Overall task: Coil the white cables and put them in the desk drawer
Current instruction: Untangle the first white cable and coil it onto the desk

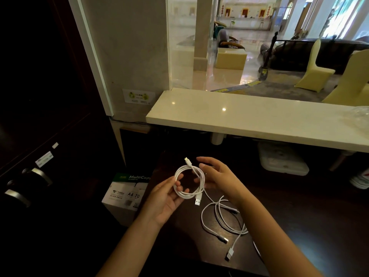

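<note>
A white cable wound into a round coil (pixel 184 193) hangs above the dark desk (pixel 299 216). My left hand (pixel 166 198) grips the coil's lower left side, thumb through the ring. My right hand (pixel 216 175) touches the coil's right side with fingers spread. One small plug sticks up at the top and a USB plug (pixel 198 200) dangles below. More loose white cable (pixel 221 218) lies tangled on the desk under my right forearm, with two USB ends toward the desk's front edge. No drawer is visible.
A box of A4 copy paper (pixel 127 194) stands on the floor left of the desk. A pale stone counter (pixel 249 118) runs above the desk's far side. Dark cabinet doors with metal handles (pixel 18 193) fill the left. White containers (pixel 283 160) sit beneath the counter.
</note>
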{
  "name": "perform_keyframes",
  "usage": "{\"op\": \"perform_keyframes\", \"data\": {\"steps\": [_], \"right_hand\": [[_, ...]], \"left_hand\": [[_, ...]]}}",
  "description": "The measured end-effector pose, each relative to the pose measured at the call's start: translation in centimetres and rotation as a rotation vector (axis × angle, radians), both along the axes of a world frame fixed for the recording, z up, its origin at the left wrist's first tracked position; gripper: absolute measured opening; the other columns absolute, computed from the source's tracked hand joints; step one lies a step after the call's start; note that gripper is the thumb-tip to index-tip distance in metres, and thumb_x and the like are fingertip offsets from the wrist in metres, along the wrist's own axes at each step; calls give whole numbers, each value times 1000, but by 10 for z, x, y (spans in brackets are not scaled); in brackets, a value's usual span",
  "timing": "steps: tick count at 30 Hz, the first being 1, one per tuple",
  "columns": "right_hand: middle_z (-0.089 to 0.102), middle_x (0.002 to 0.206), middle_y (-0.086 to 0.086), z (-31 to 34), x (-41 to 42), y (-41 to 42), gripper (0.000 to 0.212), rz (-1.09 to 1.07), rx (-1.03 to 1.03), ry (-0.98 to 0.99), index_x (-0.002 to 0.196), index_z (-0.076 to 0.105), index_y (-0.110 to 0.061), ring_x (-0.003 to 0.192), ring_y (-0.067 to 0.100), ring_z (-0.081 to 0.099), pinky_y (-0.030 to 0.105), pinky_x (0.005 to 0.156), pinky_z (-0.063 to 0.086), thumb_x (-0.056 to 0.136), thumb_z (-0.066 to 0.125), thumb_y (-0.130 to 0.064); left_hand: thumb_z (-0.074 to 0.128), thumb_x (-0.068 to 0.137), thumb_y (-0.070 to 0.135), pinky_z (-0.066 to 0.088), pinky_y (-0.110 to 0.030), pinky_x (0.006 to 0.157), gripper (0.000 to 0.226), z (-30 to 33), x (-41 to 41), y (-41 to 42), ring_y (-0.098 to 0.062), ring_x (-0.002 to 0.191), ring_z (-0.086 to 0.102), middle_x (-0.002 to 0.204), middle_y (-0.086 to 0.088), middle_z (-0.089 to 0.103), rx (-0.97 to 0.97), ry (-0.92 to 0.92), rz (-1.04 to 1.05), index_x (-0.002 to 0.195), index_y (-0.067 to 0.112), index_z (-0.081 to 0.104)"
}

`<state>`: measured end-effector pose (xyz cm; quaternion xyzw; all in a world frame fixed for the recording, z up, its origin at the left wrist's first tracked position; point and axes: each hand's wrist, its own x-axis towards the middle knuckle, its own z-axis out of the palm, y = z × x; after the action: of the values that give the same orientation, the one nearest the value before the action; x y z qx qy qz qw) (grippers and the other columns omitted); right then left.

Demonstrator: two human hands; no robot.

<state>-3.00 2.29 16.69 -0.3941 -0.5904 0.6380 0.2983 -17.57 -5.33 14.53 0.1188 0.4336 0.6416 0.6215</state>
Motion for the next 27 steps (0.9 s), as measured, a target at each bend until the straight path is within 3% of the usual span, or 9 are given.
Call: {"op": "perform_keyframes", "data": {"steps": [5, 11, 15, 21, 27], "right_hand": [[71, 93, 8, -21, 4, -20, 29, -50, -168, 119, 114, 61, -13, 81, 16, 67, 27, 71, 49, 90, 47, -4], [71, 76, 2, -27, -1, -28, 16, -51, -97, 117, 93, 69, -10, 68, 10, 63, 22, 66, 49, 82, 63, 0], [67, 68, 3, -26, -1, -27, 12, -73, -85, 117, 83, 68, -8, 59, 8, 59, 21, 63, 49, 86, 58, -2], [69, 67, 2, -25, -7, -28, 8, -118, -86, 81, 90, 65, -7, 58, 10, 62, 17, 55, 47, 88, 57, -8], [62, 54, -5, -24, -16, -31, 13, -198, -45, 90, 90, 69, -6, 51, 6, 52, 19, 54, 41, 89, 56, -10]], "left_hand": [[43, 95, 12, 59, -25, 64, 21, -2, -5, 2, -6, 52, 61, 53, 3, 57, 26, -107, 75, 93, 4, 62], [42, 95, 12, 58, -25, 58, 21, -3, -7, 2, -5, 51, 61, 52, 3, 57, 44, -135, 99, 92, 4, 62], [42, 95, 12, 57, -24, 56, 21, -5, -7, 2, -4, 49, 60, 52, 4, 57, 56, -119, 97, 93, 4, 61], [41, 95, 12, 58, -25, 58, 22, -6, -7, 2, -4, 49, 59, 53, 4, 56, 74, -65, 121, 94, 6, 61], [40, 95, 11, 59, -26, 60, 22, -3, -6, 2, -4, 49, 59, 52, 4, 56, 104, -77, 153, 93, 4, 61]]}}
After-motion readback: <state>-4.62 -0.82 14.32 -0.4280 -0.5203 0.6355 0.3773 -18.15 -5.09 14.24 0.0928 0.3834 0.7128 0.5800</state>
